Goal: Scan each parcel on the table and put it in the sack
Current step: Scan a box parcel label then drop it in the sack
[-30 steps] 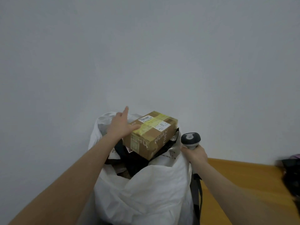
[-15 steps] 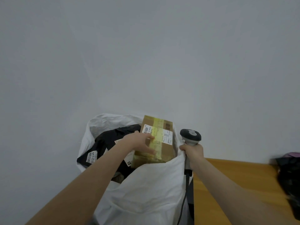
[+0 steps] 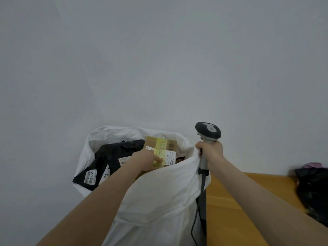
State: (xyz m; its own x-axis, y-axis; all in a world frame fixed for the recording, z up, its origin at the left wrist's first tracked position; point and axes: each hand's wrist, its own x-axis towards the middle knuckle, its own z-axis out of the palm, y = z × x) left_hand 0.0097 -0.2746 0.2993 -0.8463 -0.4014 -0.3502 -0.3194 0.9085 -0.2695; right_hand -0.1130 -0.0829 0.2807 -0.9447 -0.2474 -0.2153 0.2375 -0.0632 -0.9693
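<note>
The brown cardboard box (image 3: 160, 148), yellow-taped and labelled, sits in the mouth of the white woven sack (image 3: 159, 192), beside black plastic mailers (image 3: 110, 157). Our left hand (image 3: 147, 160) holds it, thumb across the top. Our right hand (image 3: 211, 150) grips the grey handheld scanner (image 3: 208, 130) and the sack's rim together, beside the wooden table (image 3: 230, 201).

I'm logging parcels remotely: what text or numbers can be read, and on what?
"44-5-2510" (last digit unsure): white label on the black bag.
Cardboard box shipping label and barcode: too small to read.
Smaller sticker near the box: blurred.
</note>
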